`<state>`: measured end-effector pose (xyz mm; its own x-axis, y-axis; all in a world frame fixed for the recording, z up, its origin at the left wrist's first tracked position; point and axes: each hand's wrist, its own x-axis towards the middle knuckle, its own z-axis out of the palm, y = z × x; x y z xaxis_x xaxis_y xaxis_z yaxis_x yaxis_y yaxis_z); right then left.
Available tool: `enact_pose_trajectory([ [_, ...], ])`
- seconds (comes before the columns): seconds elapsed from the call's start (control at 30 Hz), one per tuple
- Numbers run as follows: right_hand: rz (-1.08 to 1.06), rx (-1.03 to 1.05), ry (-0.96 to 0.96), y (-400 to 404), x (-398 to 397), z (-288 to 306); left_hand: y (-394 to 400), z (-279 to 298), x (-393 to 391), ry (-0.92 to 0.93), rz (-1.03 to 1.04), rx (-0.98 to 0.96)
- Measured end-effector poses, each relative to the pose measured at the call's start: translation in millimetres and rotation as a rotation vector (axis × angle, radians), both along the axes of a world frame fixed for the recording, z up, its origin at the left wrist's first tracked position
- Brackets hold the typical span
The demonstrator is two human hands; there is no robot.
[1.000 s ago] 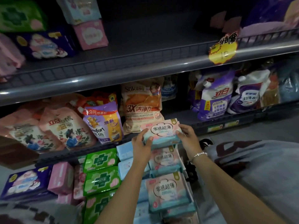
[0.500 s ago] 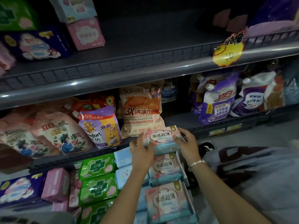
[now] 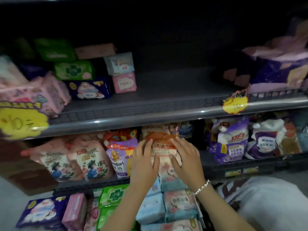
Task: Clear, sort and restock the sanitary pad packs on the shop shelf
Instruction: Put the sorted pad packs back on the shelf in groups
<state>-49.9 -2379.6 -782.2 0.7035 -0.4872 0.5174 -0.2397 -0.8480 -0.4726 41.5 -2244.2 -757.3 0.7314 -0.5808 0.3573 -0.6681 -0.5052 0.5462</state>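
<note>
A pink-and-teal pad pack [image 3: 165, 165], blurred, sits between my two hands in front of the middle shelf. My left hand [image 3: 145, 164] holds its left side and my right hand [image 3: 186, 160] its right side, thumbs on the front face and fingers pointing up. Below them stands a stack of the same packs [image 3: 180, 205], with light blue packs [image 3: 150, 209] and green packs [image 3: 111, 195] to the left. The upper shelf [image 3: 166, 90] is bare in its middle. At its left lie green [image 3: 73, 70], navy [image 3: 88, 89] and pink [image 3: 124, 82] packs.
Detergent pouches fill the middle shelf: floral ones [image 3: 90, 160] at left, an orange bag [image 3: 160, 135] behind my hands, purple ones [image 3: 231, 142] at right. Yellow price tags [image 3: 235, 104] hang on the upper shelf rail. A grey printed sack [image 3: 266, 205] lies at lower right.
My view has tilted up, bringing the upper shelf into sight. Both hands have lifted the pad pack off the stack, up in front of the orange bag.
</note>
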Motion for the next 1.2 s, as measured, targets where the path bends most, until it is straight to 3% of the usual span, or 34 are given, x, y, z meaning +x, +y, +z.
enact_pose_trajectory([
  [0.3, 0.215, -0.24, -0.025, 39, 112, 112, 62, 109, 88, -0.2, 0.159, -0.061],
  [0.47, 0.308, -0.274, -0.029, 66, 180, 149, 86, 139, 145, -0.35, 0.225, -0.033],
  [0.67, 0.409, -0.319, -0.039, 101, 255, 170, 124, 157, 218, -0.403, 0.345, 0.055],
  [0.9, 0.578, -0.186, 0.065, 144, 341, 177, 186, 158, 299, -0.452, 0.523, 0.034],
  [1.2, 0.677, 0.156, 0.067, 185, 420, 189, 228, 191, 362, -0.168, 0.573, -0.28],
])
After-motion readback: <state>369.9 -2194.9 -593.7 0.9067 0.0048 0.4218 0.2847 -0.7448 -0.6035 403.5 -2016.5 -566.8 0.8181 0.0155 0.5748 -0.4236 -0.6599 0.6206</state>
